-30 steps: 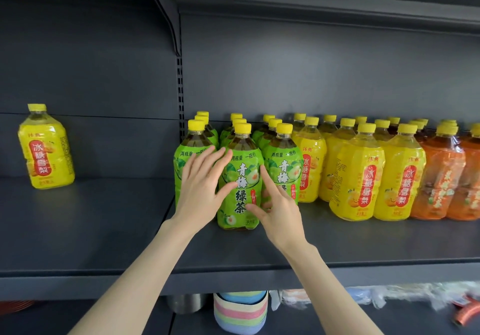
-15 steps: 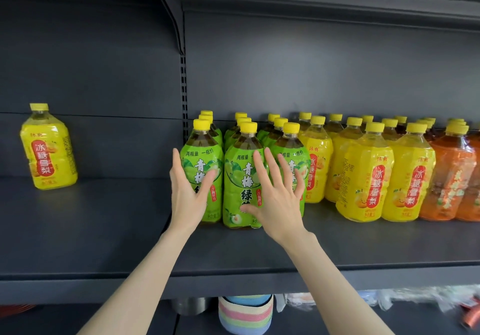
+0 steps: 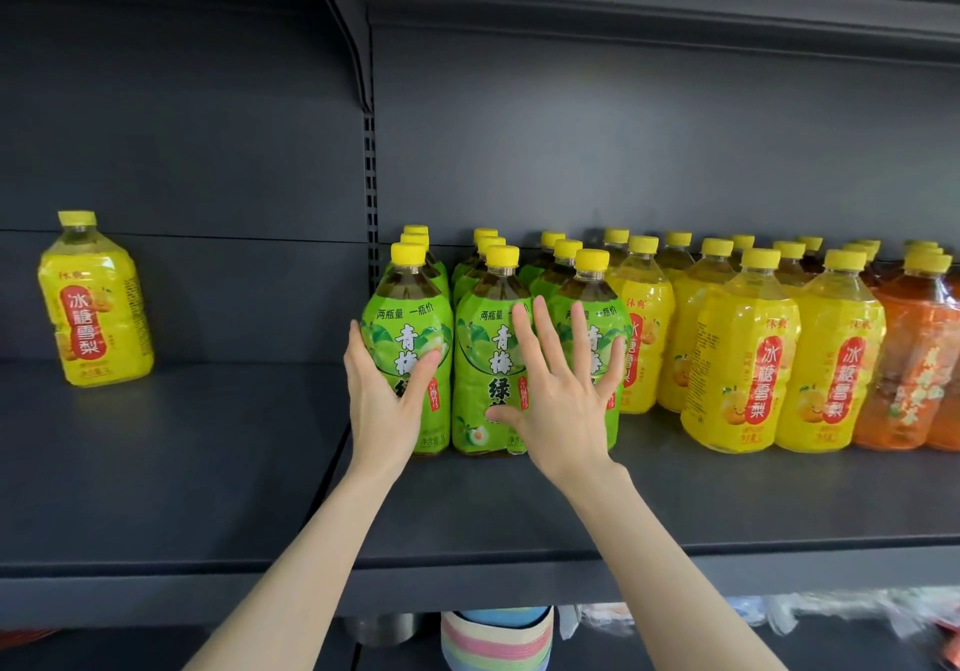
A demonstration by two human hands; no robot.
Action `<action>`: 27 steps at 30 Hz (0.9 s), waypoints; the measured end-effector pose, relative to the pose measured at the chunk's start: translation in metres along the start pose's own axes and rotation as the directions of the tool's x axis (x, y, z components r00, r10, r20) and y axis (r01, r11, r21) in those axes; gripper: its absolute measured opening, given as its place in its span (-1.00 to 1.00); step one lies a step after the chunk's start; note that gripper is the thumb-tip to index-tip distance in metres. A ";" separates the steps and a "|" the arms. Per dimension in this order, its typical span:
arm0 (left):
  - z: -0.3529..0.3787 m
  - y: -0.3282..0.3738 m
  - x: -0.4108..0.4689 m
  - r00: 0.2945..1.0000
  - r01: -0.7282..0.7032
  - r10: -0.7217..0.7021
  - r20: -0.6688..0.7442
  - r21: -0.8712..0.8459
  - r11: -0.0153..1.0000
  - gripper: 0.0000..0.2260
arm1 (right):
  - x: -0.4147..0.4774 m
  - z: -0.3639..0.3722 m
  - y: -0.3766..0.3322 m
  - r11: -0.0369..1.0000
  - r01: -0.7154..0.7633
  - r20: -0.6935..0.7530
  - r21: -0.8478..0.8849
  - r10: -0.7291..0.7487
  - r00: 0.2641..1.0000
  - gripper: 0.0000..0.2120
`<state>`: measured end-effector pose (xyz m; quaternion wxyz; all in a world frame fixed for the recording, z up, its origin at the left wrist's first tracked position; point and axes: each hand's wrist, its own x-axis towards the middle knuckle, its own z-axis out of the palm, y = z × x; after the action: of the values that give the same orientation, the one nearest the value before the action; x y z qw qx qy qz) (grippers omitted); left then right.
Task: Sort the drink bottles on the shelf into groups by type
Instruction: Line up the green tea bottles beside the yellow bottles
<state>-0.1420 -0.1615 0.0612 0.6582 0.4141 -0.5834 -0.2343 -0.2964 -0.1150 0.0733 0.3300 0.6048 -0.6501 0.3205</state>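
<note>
Left hand (image 3: pixel 384 400) wraps the left flank of the front green bottle (image 3: pixel 408 348), with its thumb across the label. Right hand (image 3: pixel 561 400) is spread with straight fingers, flat against the labels of the two front bottles just beside that one.

The step looks like squaring up the green group. Push low on the bodies, not near the caps, so these tall bottles slide rather than tip. Steady the left side so the row sits tight against its neighbours.

At the far left of the shelf (image 3: pixel 208 462), near the back, a lone yellow bottle (image 3: pixel 96 306) stands upright, well apart from its kind and likely due to be moved. The green bottles stand mid-shelf in three files running to the back, with yellow caps and dark tea above green labels. The yellow bottles (image 3: pixel 737 358) touch them on the right. The orange bottles (image 3: pixel 914 358) follow at the right edge.
</note>
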 end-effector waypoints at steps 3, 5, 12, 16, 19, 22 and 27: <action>0.000 0.000 0.000 1.000 -0.005 0.005 -0.010 0.008 1.000 -0.20 | 0.001 0.001 0.000 1.000 -0.006 -0.003 0.007 0.006 1.000 0.17; 0.000 -0.002 0.001 1.000 -0.008 0.008 -0.013 0.004 1.000 -0.21 | 0.001 0.001 0.000 1.000 -0.007 0.005 -0.001 0.007 1.000 0.17; 0.001 -0.001 0.000 1.000 0.008 -0.008 -0.020 0.014 1.000 -0.23 | 0.002 0.002 -0.001 1.000 -0.019 0.043 -0.011 0.019 0.999 0.17; 0.000 0.002 -0.001 1.000 0.026 -0.026 -0.008 0.040 0.999 -0.23 | 0.001 -0.001 -0.001 1.000 -0.022 0.072 -0.015 0.023 0.997 0.18; -0.004 0.008 -0.002 0.998 0.052 -0.054 0.022 0.088 0.995 -0.21 | 0.001 -0.006 -0.002 1.000 -0.017 0.111 -0.020 0.019 0.994 0.18; -0.012 0.014 -0.004 0.991 0.101 -0.116 0.073 0.181 0.978 -0.17 | 0.001 -0.014 -0.003 1.000 0.005 0.150 -0.029 -0.001 0.989 0.17; -0.038 0.033 -0.004 0.961 0.128 -0.230 0.155 0.489 0.863 -0.33 | 0.006 -0.036 0.001 0.998 0.041 0.194 0.043 -0.048 0.980 -0.21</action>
<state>-0.1122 -0.1297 0.0870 0.4473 0.5884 -0.6473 -0.1864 -0.2961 -0.0887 0.0989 0.2603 0.6538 -0.6593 0.2648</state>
